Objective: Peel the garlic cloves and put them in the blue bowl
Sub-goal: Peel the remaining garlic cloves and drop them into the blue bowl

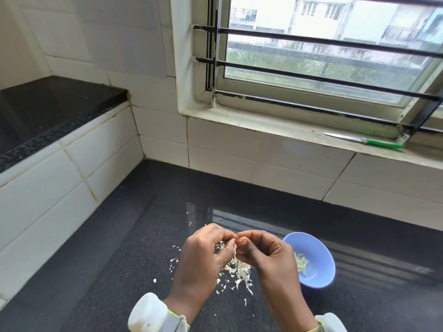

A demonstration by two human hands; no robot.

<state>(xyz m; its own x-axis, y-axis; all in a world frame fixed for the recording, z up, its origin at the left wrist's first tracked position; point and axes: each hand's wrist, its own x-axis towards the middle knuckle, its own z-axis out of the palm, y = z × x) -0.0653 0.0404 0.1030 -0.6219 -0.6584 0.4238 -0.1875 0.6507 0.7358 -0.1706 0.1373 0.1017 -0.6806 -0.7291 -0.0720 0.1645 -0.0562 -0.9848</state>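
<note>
My left hand (203,257) and my right hand (266,255) meet fingertip to fingertip above the black counter, both pinching a small garlic clove (235,248) with a strip of white skin hanging from it. Most of the clove is hidden by the fingers. The blue bowl (318,250) stands just right of my right hand and holds a few peeled cloves (301,262). A heap of white garlic skins (239,271) lies on the counter under and between my hands.
A green-handled knife (366,141) lies on the window sill at the back right. A raised black counter (48,109) with tiled sides stands on the left. The tiled wall runs along the back of the black counter (155,212).
</note>
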